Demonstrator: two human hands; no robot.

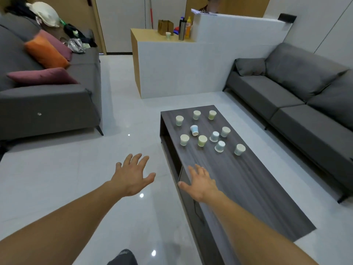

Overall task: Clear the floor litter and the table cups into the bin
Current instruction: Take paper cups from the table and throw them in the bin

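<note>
Several paper cups stand on the far half of the dark wooden coffee table point(238, 188), some upright like the green one point(202, 140), some upside down like the pale blue one point(220, 146). My left hand point(132, 175) is stretched out over the white floor, fingers spread, holding nothing. My right hand point(200, 181) hovers over the table's near left edge, fingers straight and empty, well short of the cups. No bin and no floor litter are in view.
A grey sofa point(47, 104) with orange and maroon cushions stands at left, another grey sofa point(298, 104) at right. A white counter point(181, 69) with bottles, a bag and one cup point(168, 35) is behind the table. Glossy white floor point(124, 121) lies between the left sofa and the table.
</note>
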